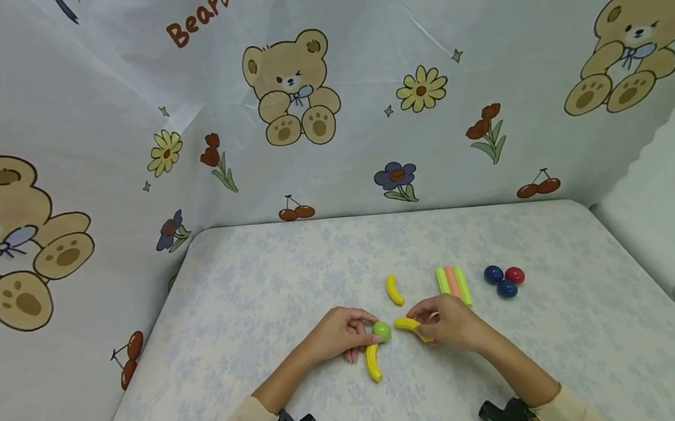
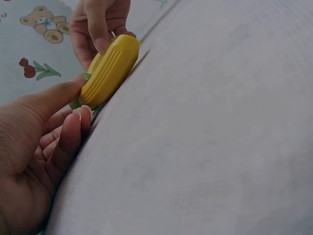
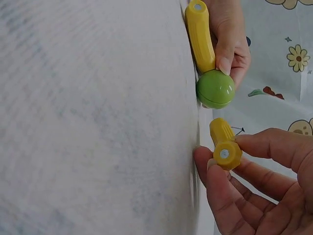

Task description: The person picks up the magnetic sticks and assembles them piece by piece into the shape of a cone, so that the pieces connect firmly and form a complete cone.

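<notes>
My left hand (image 1: 340, 334) pinches a green ball (image 1: 380, 331) between thumb and fingers, low over the table. A yellow curved rod (image 1: 373, 364) meets the ball and points toward me; its far end in the right wrist view shows a small silvery disc. In my right hand (image 1: 450, 322), thumb and fingers pinch a second yellow curved rod (image 3: 221, 129), its left tip just short of the ball. That rod's near end also carries a silvery disc. Beyond both hands lies a third yellow curved rod (image 1: 394, 290).
Several straight green and pink sticks (image 1: 453, 285) lie side by side just behind my right hand. Farther right sit two dark blue balls (image 1: 507, 288) and a red ball (image 1: 515, 276). A bear-print cloth (image 1: 357, 166) hangs behind the pale patterned table (image 1: 257, 275).
</notes>
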The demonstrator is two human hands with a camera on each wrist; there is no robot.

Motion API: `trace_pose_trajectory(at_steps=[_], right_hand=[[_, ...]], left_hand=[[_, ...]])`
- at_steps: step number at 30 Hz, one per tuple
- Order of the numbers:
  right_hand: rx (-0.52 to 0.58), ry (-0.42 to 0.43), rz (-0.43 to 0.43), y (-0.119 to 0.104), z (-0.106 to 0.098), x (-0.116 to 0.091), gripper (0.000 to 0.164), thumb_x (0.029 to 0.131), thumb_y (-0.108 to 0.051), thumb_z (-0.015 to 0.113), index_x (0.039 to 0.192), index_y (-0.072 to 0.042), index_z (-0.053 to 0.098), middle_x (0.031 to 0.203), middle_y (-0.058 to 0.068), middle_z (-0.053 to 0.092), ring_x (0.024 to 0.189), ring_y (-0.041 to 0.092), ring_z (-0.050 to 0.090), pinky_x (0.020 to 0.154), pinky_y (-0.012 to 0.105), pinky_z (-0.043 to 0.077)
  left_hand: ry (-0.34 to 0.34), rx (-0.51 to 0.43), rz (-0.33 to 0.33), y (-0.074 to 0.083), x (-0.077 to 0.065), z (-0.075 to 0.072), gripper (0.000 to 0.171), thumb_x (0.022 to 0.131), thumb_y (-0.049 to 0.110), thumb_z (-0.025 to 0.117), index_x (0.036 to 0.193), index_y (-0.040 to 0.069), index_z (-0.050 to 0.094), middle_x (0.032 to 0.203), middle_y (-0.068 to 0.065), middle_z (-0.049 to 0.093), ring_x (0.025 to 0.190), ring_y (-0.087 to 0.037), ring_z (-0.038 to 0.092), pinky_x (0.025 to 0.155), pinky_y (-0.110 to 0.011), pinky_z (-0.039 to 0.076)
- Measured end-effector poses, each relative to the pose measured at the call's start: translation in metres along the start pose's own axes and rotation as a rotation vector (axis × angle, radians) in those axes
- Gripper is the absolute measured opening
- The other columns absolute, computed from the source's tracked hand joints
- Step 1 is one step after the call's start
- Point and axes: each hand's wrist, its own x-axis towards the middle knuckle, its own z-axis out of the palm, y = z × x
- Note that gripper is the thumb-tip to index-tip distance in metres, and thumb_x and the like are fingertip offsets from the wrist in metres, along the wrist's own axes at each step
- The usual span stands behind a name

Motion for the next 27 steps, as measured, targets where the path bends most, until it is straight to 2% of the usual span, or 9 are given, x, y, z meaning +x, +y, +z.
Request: trace_pose_trajectory(at_steps=[12,22,27], right_hand=[[0.102,-0.014,0.029,-0.0004,0.0074,0.0033,0.019,0.093,-0.008,0.074,0.111,-0.002,0.074,0.094,0.008,0.069,0.076,0.021,0.068,0.059,0.037,0.06],[0.054,-0.011,0.0,0.0025,0.0085,0.0035,0.016,0.092,-0.006,0.073,0.108,-0.003,0.075,0.09,0.004,0.07,0.071,0.019,0.062,0.053,0.032,0.054],[0.048,-0.013,-0.006,0.0027,0.0081,0.0034,0.016,0.092,-0.005,0.072,0.108,-0.003,0.075,0.09,0.004,0.07,0.071,0.019,0.062,0.055,0.029,0.054]], left_hand=[[-0.004,0.01,0.002,-0.0009,0.0003,-0.0031,0.032,0.091,0.028,0.079,0.12,0.017,0.073,0.065,-0.005,0.067,0.042,-0.015,0.056,0.039,-0.03,0.05],[-0.013,-0.006,0.002,-0.0024,0.0025,-0.0019,0.032,0.09,0.029,0.08,0.119,0.017,0.072,0.065,-0.005,0.067,0.042,-0.016,0.057,0.04,-0.031,0.05],[-0.01,0.015,0.016,-0.0022,0.0028,-0.0016,0.033,0.093,0.031,0.076,0.123,0.016,0.073,0.064,-0.005,0.066,0.041,-0.017,0.058,0.04,-0.032,0.051]])
